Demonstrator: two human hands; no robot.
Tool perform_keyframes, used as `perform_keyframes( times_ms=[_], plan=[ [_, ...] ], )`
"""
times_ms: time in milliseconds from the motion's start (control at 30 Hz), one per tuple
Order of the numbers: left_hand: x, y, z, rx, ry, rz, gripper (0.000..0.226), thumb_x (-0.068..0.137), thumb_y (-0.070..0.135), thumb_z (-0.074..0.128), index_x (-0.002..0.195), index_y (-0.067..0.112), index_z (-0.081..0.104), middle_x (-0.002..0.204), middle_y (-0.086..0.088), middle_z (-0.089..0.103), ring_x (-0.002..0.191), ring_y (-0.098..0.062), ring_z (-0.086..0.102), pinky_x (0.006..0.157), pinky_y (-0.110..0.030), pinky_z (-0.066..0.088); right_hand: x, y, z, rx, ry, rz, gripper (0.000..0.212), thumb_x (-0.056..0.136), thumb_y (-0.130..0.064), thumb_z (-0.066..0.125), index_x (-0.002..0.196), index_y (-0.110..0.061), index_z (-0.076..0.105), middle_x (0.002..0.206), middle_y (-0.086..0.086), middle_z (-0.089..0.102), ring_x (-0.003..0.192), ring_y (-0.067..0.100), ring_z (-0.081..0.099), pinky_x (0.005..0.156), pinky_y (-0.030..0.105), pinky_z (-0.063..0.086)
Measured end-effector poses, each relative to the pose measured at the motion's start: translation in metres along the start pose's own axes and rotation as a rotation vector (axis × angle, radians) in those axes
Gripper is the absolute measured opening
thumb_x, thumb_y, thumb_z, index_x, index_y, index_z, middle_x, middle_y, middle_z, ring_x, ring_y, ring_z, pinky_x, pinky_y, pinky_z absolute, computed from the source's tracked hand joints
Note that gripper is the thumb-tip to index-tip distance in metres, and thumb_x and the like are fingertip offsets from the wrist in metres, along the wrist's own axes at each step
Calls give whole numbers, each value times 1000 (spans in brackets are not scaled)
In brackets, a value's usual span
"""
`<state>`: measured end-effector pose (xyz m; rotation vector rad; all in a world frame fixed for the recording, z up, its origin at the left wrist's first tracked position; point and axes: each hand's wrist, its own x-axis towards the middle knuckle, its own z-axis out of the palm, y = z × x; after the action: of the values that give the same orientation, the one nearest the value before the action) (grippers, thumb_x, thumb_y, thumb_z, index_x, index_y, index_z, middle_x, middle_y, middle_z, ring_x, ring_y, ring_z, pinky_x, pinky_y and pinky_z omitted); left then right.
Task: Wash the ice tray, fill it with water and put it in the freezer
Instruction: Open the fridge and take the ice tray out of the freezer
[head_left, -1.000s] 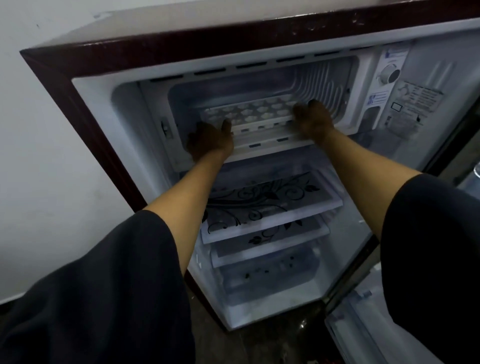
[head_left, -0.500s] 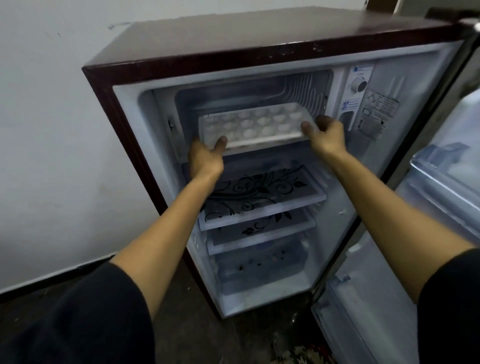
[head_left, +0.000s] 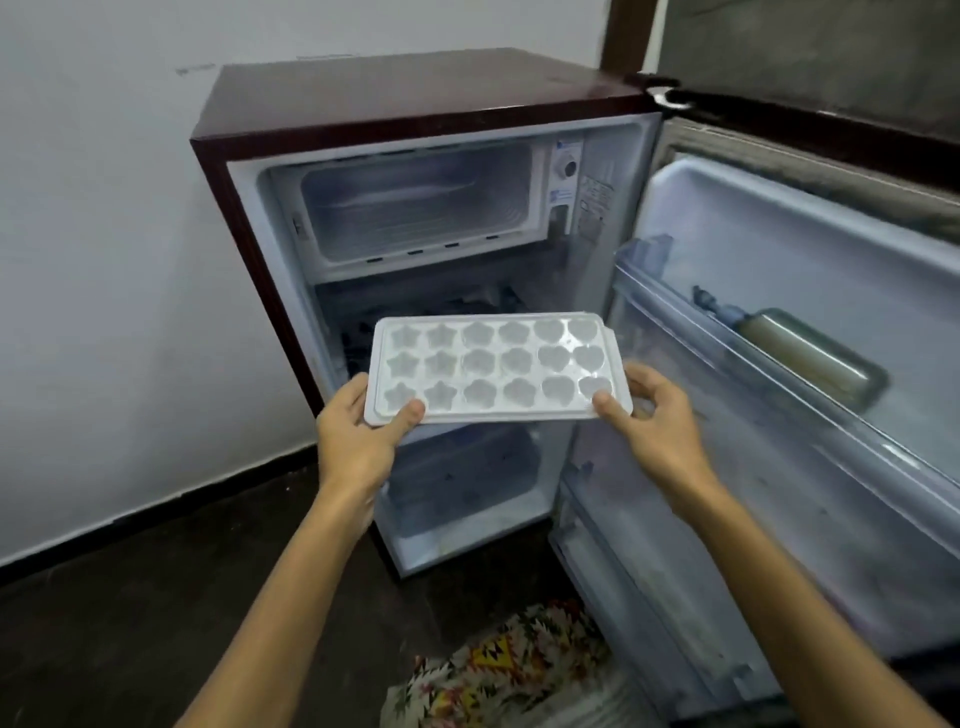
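Both my hands grip the tray (head_left: 496, 366) at its short ends: my left hand (head_left: 358, 436) with its thumb over the near left corner, my right hand (head_left: 655, 415) with its thumb on the near right corner. I hold it roughly level in front of the open fridge (head_left: 415, 109), below its freezer (head_left: 415, 205) and left of the door (head_left: 810, 332).

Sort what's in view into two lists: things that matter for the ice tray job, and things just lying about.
For the job:
ice tray, held by left hand and right hand
freezer compartment, open
fridge door, open

Just lying about:
bottle in the door shelf
patterned mat on the floor
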<state>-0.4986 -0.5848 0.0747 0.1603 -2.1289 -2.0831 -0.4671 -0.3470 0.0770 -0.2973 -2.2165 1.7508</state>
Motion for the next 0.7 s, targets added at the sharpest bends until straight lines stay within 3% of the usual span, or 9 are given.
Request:
perform_keyframes(
  times_ms=[133,267,400,533,700],
  plan=[
    [-66,0,0,-8,-87,-83,52,73,1,75,119,17,56,99,12,63,88,3,60,63,-8,52,-76,12,-45,10,44,63,37,87,-8,64,122,-14,54,107,-8,60,77,-21,58,65,2,46],
    [-124,-2,9,-5,-199,-150,61,69,-1,77,125,12,56,109,4,65,94,-3,62,67,-12,55,-146,19,-90,63,115,128,39,85,-7,65,119,-21,53,105,-17,58,79,-14,62,65,4,47],
    [-175,-2,26,-11,-338,-204,66,65,-2,79,125,13,56,112,4,66,96,-7,64,69,-14,56,-208,30,-138,89,213,175,44,82,-5,67,122,-18,55,114,-7,63,90,-6,65,71,9,50],
    [-216,-1,58,-7,-486,-249,54,65,1,80,114,14,62,103,1,71,88,-10,69,62,-16,55,-267,33,-187,101,312,220,46,83,-5,66,125,-17,55,113,-7,64,94,1,66,70,10,50],
    [-271,-3,105,-1,-658,-339,20,80,19,70,100,15,67,95,-6,74,85,-24,71,77,-40,56,-342,38,-238,70,436,320,49,82,-11,67,128,-21,52,115,-5,63,99,8,66,74,16,54]
  ],
)
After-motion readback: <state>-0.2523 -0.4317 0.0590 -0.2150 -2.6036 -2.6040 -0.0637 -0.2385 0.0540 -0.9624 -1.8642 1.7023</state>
